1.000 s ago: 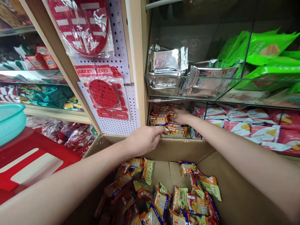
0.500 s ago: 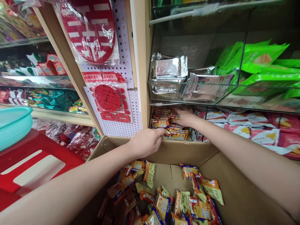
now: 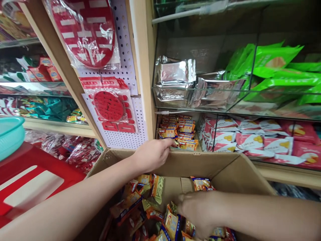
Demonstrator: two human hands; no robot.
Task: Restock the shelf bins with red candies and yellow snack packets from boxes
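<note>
My left hand is at the box's far rim, its fingers curled and the index finger reaching to the small orange snack packets on the low shelf. The yellowish end of a packet shows at its fingertips. Inside the cardboard box, my right hand reaches down among loose snack packets in yellow, orange and blue wrappers. Motion blurs its fingers, and whether they grip a packet cannot be made out. On the shelf, the same kind of packets stand in two tight rows.
Pink-and-white packets fill the shelf to the right. Silver packets and green packets lie behind a clear panel above. Left of the box are a red plastic stool and a turquoise basket.
My right hand has come away from the shelf packets and down into the box. My left hand stays by the shelf front. The view has shifted slightly to the right.
</note>
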